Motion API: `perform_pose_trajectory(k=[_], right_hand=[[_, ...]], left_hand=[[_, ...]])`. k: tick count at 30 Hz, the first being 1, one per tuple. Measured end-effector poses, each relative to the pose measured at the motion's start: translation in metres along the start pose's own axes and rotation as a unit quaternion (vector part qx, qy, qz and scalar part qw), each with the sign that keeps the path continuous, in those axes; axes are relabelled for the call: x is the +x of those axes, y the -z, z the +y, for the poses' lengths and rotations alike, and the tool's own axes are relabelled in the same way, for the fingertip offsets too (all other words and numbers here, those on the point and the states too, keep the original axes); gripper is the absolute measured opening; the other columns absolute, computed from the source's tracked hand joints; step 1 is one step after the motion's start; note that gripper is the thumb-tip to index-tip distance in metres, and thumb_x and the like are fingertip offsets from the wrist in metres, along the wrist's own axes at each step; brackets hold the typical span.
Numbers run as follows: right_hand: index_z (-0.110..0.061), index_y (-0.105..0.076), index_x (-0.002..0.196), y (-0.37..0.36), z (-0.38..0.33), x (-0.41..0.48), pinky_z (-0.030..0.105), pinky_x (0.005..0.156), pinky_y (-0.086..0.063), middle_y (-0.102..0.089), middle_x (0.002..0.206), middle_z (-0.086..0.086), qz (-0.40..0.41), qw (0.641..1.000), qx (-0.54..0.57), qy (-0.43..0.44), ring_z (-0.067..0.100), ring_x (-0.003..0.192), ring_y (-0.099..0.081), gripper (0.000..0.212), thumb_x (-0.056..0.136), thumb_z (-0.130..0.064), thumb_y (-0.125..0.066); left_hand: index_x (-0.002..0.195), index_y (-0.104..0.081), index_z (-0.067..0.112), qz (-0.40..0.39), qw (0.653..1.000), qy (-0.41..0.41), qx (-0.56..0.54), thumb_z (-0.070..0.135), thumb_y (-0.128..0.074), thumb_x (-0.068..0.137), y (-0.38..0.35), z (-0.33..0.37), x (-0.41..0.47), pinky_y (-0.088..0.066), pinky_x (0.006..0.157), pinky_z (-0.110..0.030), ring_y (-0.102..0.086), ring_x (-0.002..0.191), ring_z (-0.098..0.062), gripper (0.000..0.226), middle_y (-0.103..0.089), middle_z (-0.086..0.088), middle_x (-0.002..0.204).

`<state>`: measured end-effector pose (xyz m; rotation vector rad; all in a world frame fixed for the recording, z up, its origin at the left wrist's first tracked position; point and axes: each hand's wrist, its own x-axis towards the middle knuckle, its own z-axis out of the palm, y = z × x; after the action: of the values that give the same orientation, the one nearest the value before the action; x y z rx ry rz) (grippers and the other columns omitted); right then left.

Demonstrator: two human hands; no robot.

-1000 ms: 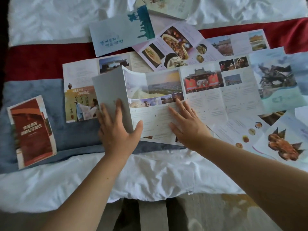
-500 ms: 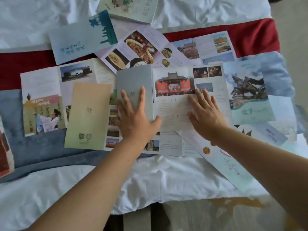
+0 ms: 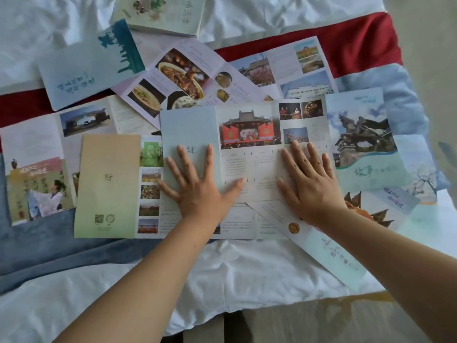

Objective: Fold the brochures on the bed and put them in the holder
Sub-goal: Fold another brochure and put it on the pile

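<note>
- Step in hand: folding the temple brochure point(image 3: 249, 134). Its grey-blue flap point(image 3: 188, 129) lies turned over onto its left end.
- Left hand point(image 3: 200, 191): fingers spread, flat on the flap, thumb reaching past the fold edge onto the printed page.
- Right hand point(image 3: 310, 189): fingers straight, slightly fanned, pressing the brochure's right part. Nothing pinched.
- The brochure lies on the bed point(image 3: 247, 280), on top of other open sheets. Tan brochure point(image 3: 108, 184) just left of it, horse-statue brochure point(image 3: 361, 134) just right.
- Holder: not in view.
- Next, my judgement: crease the flap, then bring the right panel over with edges matched. The soft bedding backs it poorly, and the sheets beneath may slide.
</note>
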<state>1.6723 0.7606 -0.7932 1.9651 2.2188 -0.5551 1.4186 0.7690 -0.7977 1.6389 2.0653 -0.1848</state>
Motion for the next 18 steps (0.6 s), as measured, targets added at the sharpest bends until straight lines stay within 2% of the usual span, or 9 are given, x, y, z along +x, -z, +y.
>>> perform_pose_trajectory(k=[6,11,15,18], right_hand=[[-0.035,0.005,0.164,-0.011,-0.051,0.002,0.044,0.128,0.009,0.015,0.171,-0.009,-0.014,0.999,0.004,0.031,0.017,0.156,0.023,0.073,0.102,-0.068,-0.016],[-0.034,-0.007,0.165,-0.025,-0.125,0.009,0.039,0.126,0.015,0.005,0.173,-0.005,-0.025,0.993,-0.019,0.111,0.024,0.159,0.013,0.074,0.101,-0.068,-0.022],[-0.032,-0.014,0.165,-0.045,-0.195,0.011,0.035,0.126,0.013,-0.003,0.173,-0.002,-0.019,0.988,-0.004,0.154,0.027,0.160,0.005,0.073,0.101,-0.066,-0.027],[-0.033,-0.009,0.165,-0.056,-0.240,0.009,0.035,0.126,0.014,0.004,0.173,-0.003,-0.022,0.985,-0.005,0.170,0.024,0.159,0.012,0.073,0.101,-0.067,-0.023]], left_hand=[[0.152,0.026,0.052,-0.017,0.999,0.031,0.005,0.101,-0.031,0.071,0.017,-0.054,-0.006,0.010,0.114,-0.075,0.038,0.148,-0.037,0.111,0.046,-0.008,0.158],[0.152,0.025,0.053,-0.021,0.997,0.074,-0.007,0.101,-0.034,0.069,0.033,-0.143,-0.019,0.008,0.116,-0.073,0.037,0.149,-0.035,0.112,0.046,-0.006,0.158],[0.157,0.013,0.050,0.036,0.993,0.102,-0.040,0.097,-0.044,0.070,0.043,-0.220,-0.037,0.004,0.120,-0.067,0.027,0.153,-0.036,0.115,0.038,-0.011,0.163],[0.158,0.015,0.046,0.058,0.990,0.123,-0.049,0.096,-0.043,0.069,0.050,-0.272,-0.050,-0.002,0.124,-0.062,0.022,0.154,-0.042,0.117,0.037,-0.013,0.163]])
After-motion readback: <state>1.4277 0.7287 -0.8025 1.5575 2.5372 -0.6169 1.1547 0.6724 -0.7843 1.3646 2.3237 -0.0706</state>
